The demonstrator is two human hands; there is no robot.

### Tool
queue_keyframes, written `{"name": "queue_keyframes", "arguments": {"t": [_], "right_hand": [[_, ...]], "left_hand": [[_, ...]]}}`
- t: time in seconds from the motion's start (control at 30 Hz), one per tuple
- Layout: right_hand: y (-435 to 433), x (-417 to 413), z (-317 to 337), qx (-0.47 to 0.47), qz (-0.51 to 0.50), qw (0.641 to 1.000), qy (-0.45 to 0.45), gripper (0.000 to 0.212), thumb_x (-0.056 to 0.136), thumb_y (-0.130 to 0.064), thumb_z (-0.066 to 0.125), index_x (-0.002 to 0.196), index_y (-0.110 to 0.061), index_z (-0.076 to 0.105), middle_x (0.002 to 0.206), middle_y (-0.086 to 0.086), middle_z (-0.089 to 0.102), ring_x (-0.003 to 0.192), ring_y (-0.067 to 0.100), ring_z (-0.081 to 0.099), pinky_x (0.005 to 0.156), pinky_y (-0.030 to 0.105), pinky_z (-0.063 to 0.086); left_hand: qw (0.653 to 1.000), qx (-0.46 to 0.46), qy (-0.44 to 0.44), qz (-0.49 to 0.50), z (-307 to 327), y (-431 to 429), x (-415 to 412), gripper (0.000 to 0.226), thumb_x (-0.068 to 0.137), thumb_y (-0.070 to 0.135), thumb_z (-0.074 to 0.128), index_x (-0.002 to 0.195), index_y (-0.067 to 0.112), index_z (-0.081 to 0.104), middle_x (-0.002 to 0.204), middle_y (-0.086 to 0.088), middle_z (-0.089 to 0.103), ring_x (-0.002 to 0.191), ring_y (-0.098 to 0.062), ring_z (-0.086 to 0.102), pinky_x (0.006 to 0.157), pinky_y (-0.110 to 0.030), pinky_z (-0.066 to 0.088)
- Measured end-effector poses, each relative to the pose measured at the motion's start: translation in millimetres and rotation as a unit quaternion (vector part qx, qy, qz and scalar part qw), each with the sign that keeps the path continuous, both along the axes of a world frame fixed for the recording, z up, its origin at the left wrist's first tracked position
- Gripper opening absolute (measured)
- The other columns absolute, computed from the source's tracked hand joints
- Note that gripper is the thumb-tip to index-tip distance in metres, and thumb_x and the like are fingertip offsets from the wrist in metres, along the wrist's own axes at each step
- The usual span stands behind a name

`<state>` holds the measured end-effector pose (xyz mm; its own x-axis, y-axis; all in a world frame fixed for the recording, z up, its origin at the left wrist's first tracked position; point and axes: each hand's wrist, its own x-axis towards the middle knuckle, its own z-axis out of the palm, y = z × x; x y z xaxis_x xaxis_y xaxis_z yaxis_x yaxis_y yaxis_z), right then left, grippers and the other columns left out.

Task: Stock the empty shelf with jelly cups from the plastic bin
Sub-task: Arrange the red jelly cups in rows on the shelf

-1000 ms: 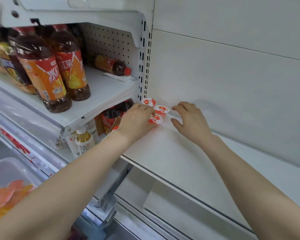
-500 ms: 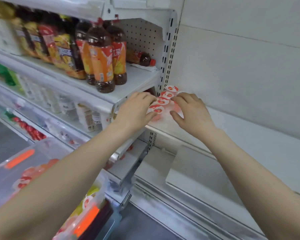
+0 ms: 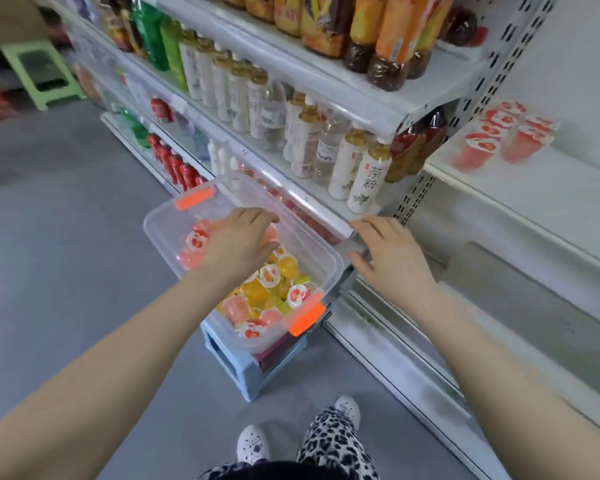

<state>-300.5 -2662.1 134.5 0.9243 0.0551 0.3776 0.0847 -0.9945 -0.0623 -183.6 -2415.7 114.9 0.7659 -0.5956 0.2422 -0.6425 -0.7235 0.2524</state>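
A clear plastic bin (image 3: pixel 329 252) with orange latches sits low in front of me on a blue stool. It holds several jelly cups (image 3: pixel 267 289), red, pink and yellow. My left hand (image 3: pixel 238 242) is inside the bin, palm down over the pink cups, fingers bent; whether it holds one is hidden. My right hand (image 3: pixel 392 259) hovers just right of the bin, fingers relaxed and empty. Several red jelly cups (image 3: pixel 499 133) stand in rows at the left end of the white shelf (image 3: pixel 551 188) on the upper right.
Bottled teas and drinks (image 3: pixel 326 143) fill the shelves to the left of the white shelf. A blue stool (image 3: pixel 246 368) carries the bin. A green stool (image 3: pixel 39 71) stands far left on the grey floor. My feet (image 3: pixel 257 441) are at the bottom.
Both hands left the jelly cups on the shelf and came down. My left hand is now in the bin, my right beside it. The view swung down and left.
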Motion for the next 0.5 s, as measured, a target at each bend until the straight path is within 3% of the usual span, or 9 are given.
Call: {"name": "queue_keyframes", "arguments": {"t": [0.13,0.2,0.3,0.4,0.5], "right_hand": [[36,4,-40,0.01,0.04,0.996,0.079,0.044,0.082,-0.037,0.052,0.114,-0.01,0.066,0.108,0.008,0.066,0.095,0.031,0.062,0.077,0.039,0.051],[49,12,-58,0.007,0.05,0.984,0.169,0.044,0.086,-0.039,0.054,0.121,-0.014,0.064,0.11,0.008,0.068,0.098,0.032,0.063,0.08,0.041,0.052],[72,26,-78,0.012,0.073,0.95,0.303,0.045,0.092,-0.039,0.053,0.133,-0.022,0.054,0.122,0.005,0.064,0.113,0.03,0.056,0.094,0.039,0.043],[95,47,-92,0.018,0.085,0.917,0.39,0.038,0.094,-0.039,0.052,0.128,-0.023,0.057,0.121,0.006,0.064,0.115,0.029,0.056,0.091,0.036,0.043],[112,69,-102,0.008,0.068,0.883,0.465,0.044,0.09,-0.054,0.053,0.121,-0.024,0.064,0.119,0.006,0.066,0.111,0.028,0.06,0.089,0.038,0.048]], "left_hand": [[0.994,0.049,0.081,0.063,-49,59,-4,0.041,0.084,0.031,0.072,0.12,0.014,0.063,0.118,-0.008,0.064,0.114,-0.034,0.053,0.096,-0.043,0.042],[0.988,0.074,0.103,0.088,-71,78,-5,0.039,0.085,0.033,0.07,0.119,0.015,0.064,0.117,-0.007,0.066,0.114,-0.034,0.052,0.098,-0.044,0.043],[0.988,0.066,0.079,0.117,-97,96,-9,0.034,0.089,0.039,0.057,0.106,0.012,0.071,0.102,-0.008,0.071,0.103,-0.035,0.057,0.094,-0.044,0.046],[0.992,0.054,0.046,0.107,-114,103,-8,0.048,0.095,0.039,0.035,0.098,0.011,0.074,0.097,-0.007,0.072,0.102,-0.033,0.057,0.101,-0.045,0.042],[0.991,0.07,0.05,0.103,-117,103,-6,0.05,0.099,0.035,0.029,0.099,0.015,0.074,0.1,-0.007,0.07,0.105,-0.032,0.056,0.103,-0.047,0.038]]}}
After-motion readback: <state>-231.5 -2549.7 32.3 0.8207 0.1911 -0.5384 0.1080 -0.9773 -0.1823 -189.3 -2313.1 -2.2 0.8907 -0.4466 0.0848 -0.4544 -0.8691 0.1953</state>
